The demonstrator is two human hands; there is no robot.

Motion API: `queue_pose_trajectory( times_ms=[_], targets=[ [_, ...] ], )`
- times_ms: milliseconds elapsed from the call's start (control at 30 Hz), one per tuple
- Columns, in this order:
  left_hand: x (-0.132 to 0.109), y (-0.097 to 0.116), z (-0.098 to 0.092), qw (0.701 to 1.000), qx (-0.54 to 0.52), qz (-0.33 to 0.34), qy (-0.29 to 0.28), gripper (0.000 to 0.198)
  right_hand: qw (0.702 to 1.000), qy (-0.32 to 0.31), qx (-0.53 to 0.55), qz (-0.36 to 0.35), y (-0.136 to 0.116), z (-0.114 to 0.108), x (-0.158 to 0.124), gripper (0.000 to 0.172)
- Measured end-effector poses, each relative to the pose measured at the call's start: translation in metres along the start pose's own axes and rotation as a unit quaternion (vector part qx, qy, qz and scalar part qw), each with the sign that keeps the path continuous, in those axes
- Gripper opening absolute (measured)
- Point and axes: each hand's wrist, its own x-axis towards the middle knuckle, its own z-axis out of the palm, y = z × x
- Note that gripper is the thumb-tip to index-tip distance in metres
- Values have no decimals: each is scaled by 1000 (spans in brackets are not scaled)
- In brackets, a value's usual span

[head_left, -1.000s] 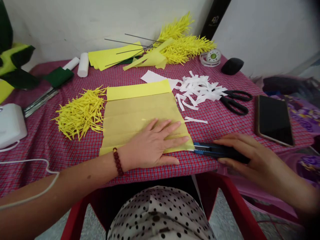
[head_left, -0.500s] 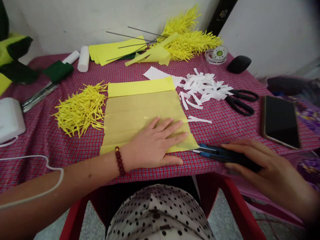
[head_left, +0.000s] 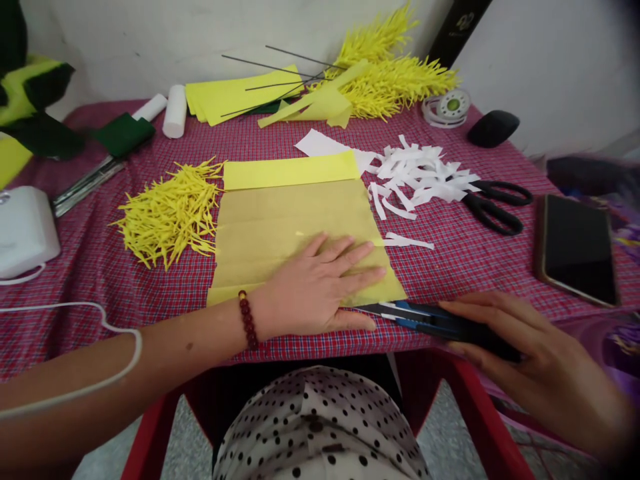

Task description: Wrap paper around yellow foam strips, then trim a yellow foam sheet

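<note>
My left hand (head_left: 310, 290) lies flat, fingers spread, on a yellow paper sheet (head_left: 270, 227) whose top and bottom edges are brighter bands. It presses the lower right part, with the thumb resting below the near edge. At the right, my right hand (head_left: 530, 360) grips a black and blue cutter (head_left: 450, 325). The cutter's long thin blade (head_left: 370, 309) points left, along the sheet's near edge by my left hand; its tip is hidden near my left hand. A pile of twisted yellow fringe (head_left: 170, 213) touches the sheet's left side.
White paper strips (head_left: 415, 173) and black-handled scissors (head_left: 495, 207) lie right of the sheet, with a phone (head_left: 577, 250) farther right. Behind are yellow strips (head_left: 240, 97), wires and fluffy yellow stems (head_left: 400, 87). A white cable (head_left: 123, 330) crosses my left forearm.
The cutter's blade now reaches farther left along the sheet's near edge, under or beside my left hand. The whole view has shifted slightly; my left hand stays on the sheet.
</note>
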Motion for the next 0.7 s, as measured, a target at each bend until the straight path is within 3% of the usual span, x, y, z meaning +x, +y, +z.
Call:
queue_pose_trajectory(
  times_ms=[133,267,333,467,700],
  targets=[
    [3,-7,-17,997,-78,-14,8,65,1000,-5,-10,-11,1,2,-1,33],
    [3,-22,-34,985,-124,-97,66,54,1000,-2,-27,-16,4,5,-2,34],
    [-1,-29,-32,989,-72,-112,66,52,999,-2,-32,-20,6,5,-4,35],
    [-14,-34,-15,994,36,-105,14,52,999,4,-43,-27,7,6,-5,34],
    [-19,-32,-5,992,75,-104,10,56,999,19,-23,-38,-1,13,10,34]
  ],
)
